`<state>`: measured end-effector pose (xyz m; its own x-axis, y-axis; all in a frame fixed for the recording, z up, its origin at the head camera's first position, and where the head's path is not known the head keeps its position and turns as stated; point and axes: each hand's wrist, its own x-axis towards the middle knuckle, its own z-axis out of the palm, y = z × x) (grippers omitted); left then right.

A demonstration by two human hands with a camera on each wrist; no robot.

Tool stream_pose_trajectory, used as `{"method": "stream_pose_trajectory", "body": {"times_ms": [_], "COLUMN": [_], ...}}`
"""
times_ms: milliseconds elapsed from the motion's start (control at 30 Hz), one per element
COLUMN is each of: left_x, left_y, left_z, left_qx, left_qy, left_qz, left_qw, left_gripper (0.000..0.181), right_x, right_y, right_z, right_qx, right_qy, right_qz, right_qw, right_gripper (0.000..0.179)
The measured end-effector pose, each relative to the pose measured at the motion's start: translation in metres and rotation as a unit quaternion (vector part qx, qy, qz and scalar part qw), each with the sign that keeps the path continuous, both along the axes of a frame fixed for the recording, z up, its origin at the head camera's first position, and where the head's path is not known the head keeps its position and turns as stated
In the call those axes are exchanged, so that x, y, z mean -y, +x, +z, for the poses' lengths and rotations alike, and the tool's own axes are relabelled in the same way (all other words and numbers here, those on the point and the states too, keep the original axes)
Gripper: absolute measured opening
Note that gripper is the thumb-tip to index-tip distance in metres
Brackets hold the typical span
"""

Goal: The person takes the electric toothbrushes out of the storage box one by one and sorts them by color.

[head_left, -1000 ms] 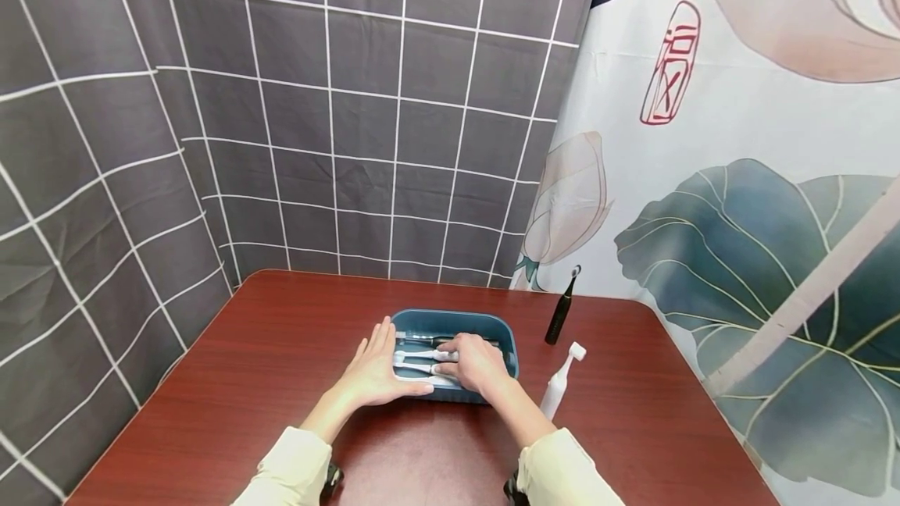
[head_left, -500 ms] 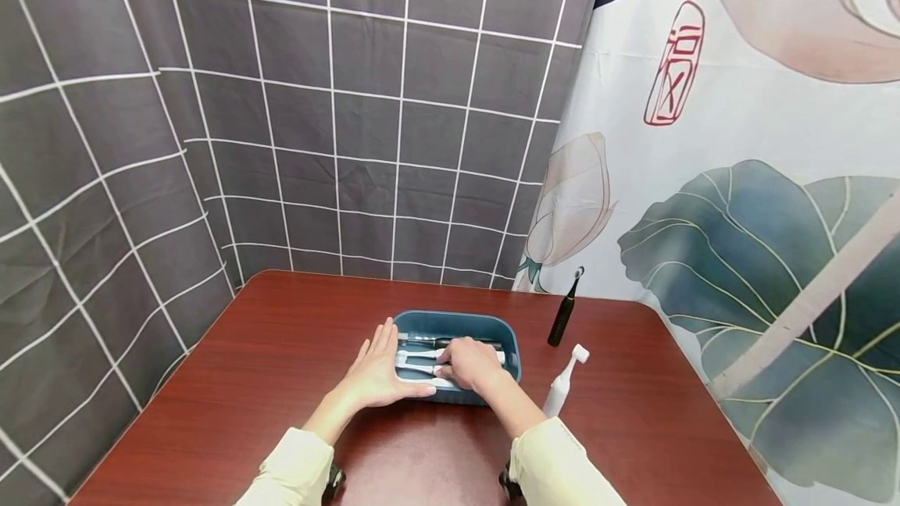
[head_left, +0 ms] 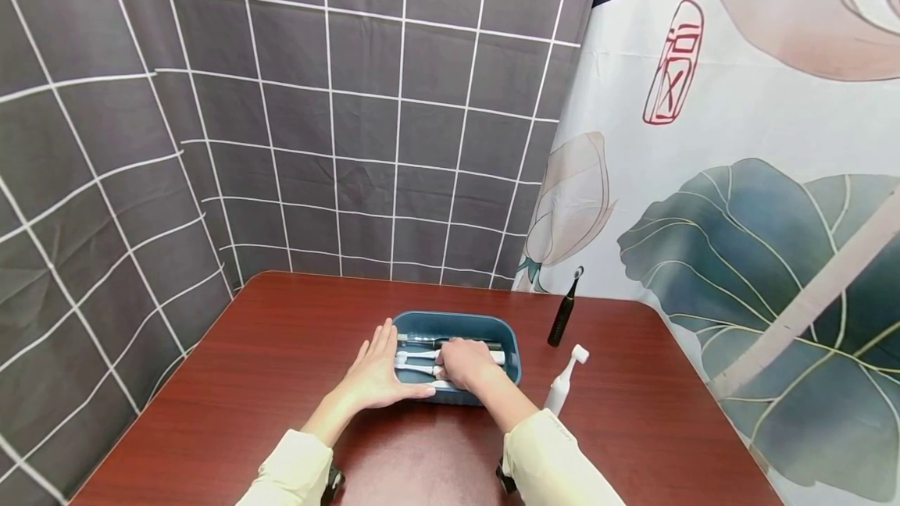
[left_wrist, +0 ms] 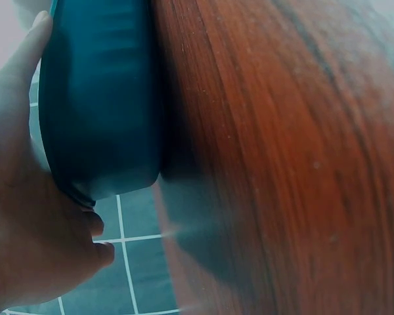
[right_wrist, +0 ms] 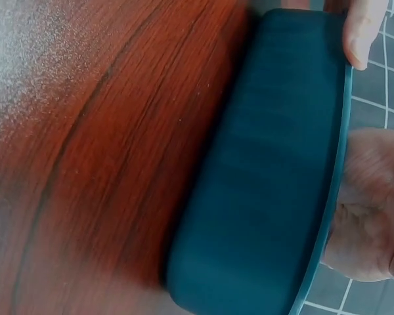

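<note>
A blue plastic box (head_left: 457, 325) on the table holds several electric toothbrushes lying lengthwise. My left hand (head_left: 374, 375) rests around its left end, fingers spread straight and thumb along the front rim. From above, my right hand (head_left: 473, 364) reaches into the box with curled fingers, gripping a white electric toothbrush (head_left: 420, 368) whose handle it covers. Behind that lie another white toothbrush (head_left: 498, 358) and a black one (head_left: 430, 343). In the right wrist view, the box wall (right_wrist: 262, 170) hides the fingertips of my right hand (right_wrist: 374, 203).
Right of the box, a white electric toothbrush (head_left: 558, 389) stands on the red-brown table (head_left: 302, 334), partly behind the right forearm. A black electric toothbrush (head_left: 562, 318) stands farther back. Grey gridded cloth (head_left: 358, 131) hangs behind the table.
My right hand has shifted slightly left inside the box and its fingers have drawn closer together. The left hand stays at the box's left end.
</note>
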<state>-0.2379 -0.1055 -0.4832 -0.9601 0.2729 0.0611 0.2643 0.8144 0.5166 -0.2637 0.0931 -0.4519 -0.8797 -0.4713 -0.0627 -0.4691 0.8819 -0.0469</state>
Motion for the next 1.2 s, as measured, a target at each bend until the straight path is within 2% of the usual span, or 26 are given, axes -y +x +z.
{"method": "stream_pose_trajectory", "body": {"times_ms": [133, 367, 767, 867, 1033, 1200], "left_x": [-0.001, -0.001, -0.002, -0.002, -0.002, -0.002], "left_y": [0.0, 0.0, 0.0, -0.001, -0.001, -0.001], "left_z": [0.002, 0.003, 0.004, 0.003, 0.002, 0.003], "left_qx": [0.0, 0.001, -0.004, -0.005, -0.003, 0.002], "left_qy": [0.002, 0.011, 0.011, 0.01, 0.004, 0.002], "left_qz": [-0.001, 0.001, -0.002, -0.001, 0.002, 0.002], "left_qw": [1.0, 0.9999, 0.9999, 0.9999, 1.0, 1.0], "left_gripper": [0.136, 0.135, 0.138, 0.139, 0.139, 0.139], "right_x": [0.001, -0.004, -0.02, -0.024, -0.03, -0.033], "right_y": [0.0, 0.002, 0.008, 0.01, 0.013, 0.017], "right_z": [0.001, -0.001, -0.001, -0.002, -0.001, 0.0], "right_qx": [-0.004, -0.018, -0.07, -0.085, -0.115, -0.14], "right_qy": [0.006, -0.014, -0.055, -0.071, -0.101, -0.154], "right_qz": [-0.002, 0.004, 0.024, 0.031, 0.041, 0.038], "right_qw": [1.0, 0.9997, 0.9958, 0.9934, 0.9874, 0.9773], "right_gripper": [0.011, 0.009, 0.012, 0.015, 0.006, 0.014]}}
